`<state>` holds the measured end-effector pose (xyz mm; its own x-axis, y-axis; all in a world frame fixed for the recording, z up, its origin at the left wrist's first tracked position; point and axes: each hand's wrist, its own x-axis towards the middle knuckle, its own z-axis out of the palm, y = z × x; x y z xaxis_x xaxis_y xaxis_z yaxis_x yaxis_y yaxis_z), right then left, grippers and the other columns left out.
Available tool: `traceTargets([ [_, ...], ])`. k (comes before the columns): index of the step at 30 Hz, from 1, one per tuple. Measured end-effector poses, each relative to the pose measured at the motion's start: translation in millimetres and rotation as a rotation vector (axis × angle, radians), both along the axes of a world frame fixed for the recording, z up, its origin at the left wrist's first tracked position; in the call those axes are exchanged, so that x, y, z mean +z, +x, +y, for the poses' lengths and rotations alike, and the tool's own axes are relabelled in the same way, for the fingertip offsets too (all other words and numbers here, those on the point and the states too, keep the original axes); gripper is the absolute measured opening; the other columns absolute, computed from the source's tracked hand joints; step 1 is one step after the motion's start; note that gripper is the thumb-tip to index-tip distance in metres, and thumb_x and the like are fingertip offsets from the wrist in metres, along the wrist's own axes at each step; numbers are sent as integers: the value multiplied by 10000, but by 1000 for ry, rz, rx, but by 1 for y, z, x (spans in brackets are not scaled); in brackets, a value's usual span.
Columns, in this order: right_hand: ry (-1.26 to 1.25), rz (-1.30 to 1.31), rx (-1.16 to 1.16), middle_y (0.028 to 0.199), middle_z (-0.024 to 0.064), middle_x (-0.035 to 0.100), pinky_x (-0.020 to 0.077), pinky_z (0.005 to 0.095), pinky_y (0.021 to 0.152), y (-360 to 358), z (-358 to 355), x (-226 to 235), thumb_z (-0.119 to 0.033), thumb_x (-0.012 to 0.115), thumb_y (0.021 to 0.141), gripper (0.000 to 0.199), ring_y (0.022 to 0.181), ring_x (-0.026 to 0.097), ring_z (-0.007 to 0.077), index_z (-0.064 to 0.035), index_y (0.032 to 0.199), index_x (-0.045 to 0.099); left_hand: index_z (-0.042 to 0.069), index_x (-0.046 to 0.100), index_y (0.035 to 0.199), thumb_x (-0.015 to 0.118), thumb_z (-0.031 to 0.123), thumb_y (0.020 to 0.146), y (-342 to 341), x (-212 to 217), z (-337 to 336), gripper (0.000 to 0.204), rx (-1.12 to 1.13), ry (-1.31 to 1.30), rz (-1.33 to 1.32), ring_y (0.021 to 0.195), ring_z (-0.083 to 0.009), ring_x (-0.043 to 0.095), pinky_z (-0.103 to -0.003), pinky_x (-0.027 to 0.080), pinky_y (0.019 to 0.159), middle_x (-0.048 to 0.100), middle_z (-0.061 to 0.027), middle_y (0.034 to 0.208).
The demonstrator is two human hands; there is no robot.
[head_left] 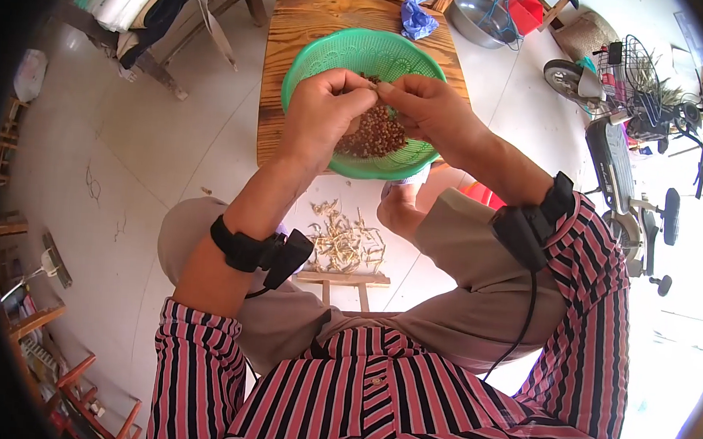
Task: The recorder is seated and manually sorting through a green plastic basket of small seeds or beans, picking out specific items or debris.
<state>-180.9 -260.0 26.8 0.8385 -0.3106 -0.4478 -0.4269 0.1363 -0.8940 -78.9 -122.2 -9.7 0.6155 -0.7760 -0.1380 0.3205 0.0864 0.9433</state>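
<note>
My left hand [319,111] and my right hand [440,115] meet at the fingertips above a green plastic colander [364,172]. Both are closed in a pinch, thumbs against fingers. Whatever sits between the fingertips is too small to make out. Below them, the colander holds a heap of small reddish-brown and tan beans [382,134], partly hidden by my hands. It rests on a wooden chair seat [291,24] in front of me.
Dry, pale, curled husks [346,243] lie scattered on the tiled floor by a small wooden stool [344,279]. A crumpled blue plastic bag [418,14] is behind the colander. A metal basin [480,20] stands far right, near an electric scooter [613,159]. Black devices are strapped to my forearms.
</note>
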Motion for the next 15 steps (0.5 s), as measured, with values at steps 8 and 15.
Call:
traceTargets([
  [8, 104, -7, 1, 651, -75, 371, 244, 213, 481, 0, 1, 0, -268, 567, 969, 252, 541, 295, 30, -117, 789, 477, 46, 614, 845, 588, 40, 851, 7, -8, 0, 27, -59, -92, 250, 560, -15, 415, -171, 304, 481, 513, 47, 690],
  [15, 427, -59, 25, 682, -80, 327, 234, 205, 475, -2, -10, 2, -253, 538, 984, 242, 563, 275, 30, -134, 788, 462, 30, 636, 823, 672, 87, 843, 9, -1, -2, 70, -100, -146, 303, 542, -11, 404, -178, 292, 465, 532, 47, 691],
])
